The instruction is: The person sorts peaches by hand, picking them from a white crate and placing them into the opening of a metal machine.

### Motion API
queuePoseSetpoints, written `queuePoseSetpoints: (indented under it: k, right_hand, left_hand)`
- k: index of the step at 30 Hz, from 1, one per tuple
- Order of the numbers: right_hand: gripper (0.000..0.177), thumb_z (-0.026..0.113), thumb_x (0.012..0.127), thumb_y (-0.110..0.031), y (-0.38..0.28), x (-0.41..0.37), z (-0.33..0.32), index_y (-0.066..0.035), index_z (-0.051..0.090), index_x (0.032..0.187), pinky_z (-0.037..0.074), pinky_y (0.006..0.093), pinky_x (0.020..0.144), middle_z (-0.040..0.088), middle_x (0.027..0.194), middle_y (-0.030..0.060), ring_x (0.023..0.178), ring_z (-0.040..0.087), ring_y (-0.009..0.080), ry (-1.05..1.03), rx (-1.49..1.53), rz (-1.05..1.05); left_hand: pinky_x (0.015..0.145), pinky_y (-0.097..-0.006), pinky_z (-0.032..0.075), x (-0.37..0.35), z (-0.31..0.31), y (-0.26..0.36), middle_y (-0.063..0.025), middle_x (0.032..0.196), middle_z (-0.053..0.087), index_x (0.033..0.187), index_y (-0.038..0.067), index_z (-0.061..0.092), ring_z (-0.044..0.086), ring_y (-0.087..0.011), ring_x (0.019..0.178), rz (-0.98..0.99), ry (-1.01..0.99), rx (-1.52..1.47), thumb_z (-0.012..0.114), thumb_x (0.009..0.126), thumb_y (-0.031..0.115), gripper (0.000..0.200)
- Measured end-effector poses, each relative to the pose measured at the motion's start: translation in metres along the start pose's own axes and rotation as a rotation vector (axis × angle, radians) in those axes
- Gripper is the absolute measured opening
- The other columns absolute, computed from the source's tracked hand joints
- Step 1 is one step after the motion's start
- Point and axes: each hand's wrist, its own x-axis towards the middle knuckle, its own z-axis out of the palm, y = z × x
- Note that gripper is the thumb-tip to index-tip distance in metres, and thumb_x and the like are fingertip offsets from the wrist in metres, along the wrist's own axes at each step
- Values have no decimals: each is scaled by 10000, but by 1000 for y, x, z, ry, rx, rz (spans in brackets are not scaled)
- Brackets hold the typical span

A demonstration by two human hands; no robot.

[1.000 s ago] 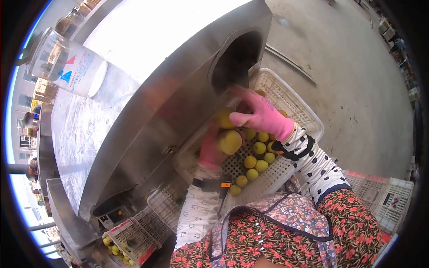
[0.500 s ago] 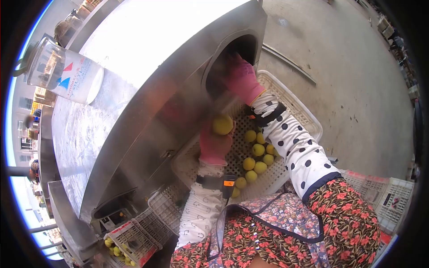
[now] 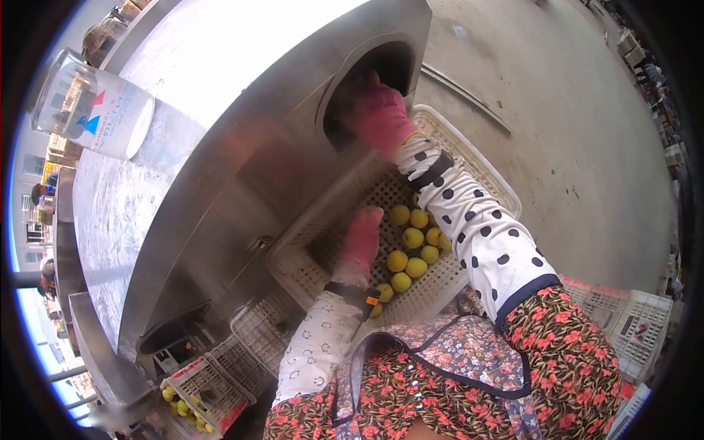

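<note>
A worker in pink gloves and spotted sleeves leans over a white crate of yellow-green fruit set against the right flank of a steel machine. The right hand is thrust into the machine's round opening, its fingers lost in the dark, so it cannot be told whether they are spread or closed on anything. The left hand hangs low over the crate's near left part, just beside the fruit, with the back of the glove turned to the camera. Its palm is hidden, and whether it holds a fruit cannot be told. About a dozen fruit lie clustered on the perforated crate bottom, touching one another, between the two arms. They look round, firm and smooth-skinned, probably light enough for one hand each, apt to roll and likely to bruise if dropped. A cupped palm around the middle would seem the safest hold, the gloves lending grip. A clear jar lies on its side on the machine's top at far left. A smaller crate with a few fruit sits at near left. More white crates stand at right on the concrete floor.
</note>
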Motion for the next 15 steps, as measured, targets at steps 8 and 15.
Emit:
queuePoseSetpoints:
  k: [8,15]
  right_hand:
    - [348,757,853,-289,71,-93,-42,-58,698,1106,526,380,832,645,1081,160,948,652,295,-171,734,182]
    - [332,704,842,-322,74,-176,87,-85,726,1074,554,449,828,678,1068,166,1002,672,358,-1103,-17,-593]
  left_hand:
    - [1125,-420,389,-4,68,-123,-226,1501,431,1514,114,421,490,-343,1352,-368,-86,602,695,795,525,872]
    - [1044,-401,451,-2,27,-135,-190,1282,599,1336,122,615,589,-308,1210,-336,-264,455,695,805,406,608]
